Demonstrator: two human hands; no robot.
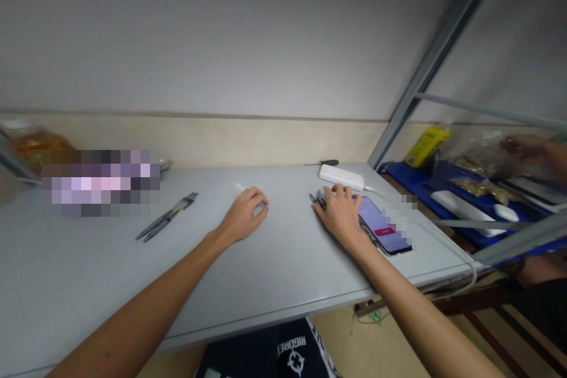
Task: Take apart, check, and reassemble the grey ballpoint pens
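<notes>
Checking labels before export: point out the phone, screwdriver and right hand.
Phone (378, 222), head view: on the lit screen.
Screwdriver (329, 162), head view: on the dark handle.
Right hand (340, 212), head view: on its back.

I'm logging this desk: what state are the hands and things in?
Left hand: fingers curled, nothing visibly held
Right hand: fingers bent, over pens
Smartphone: face up, screen lit
White device: cable attached
Screwdriver: lying down
Pens left of the hands: lying together
Bottle: white cap on, amber contents
</notes>
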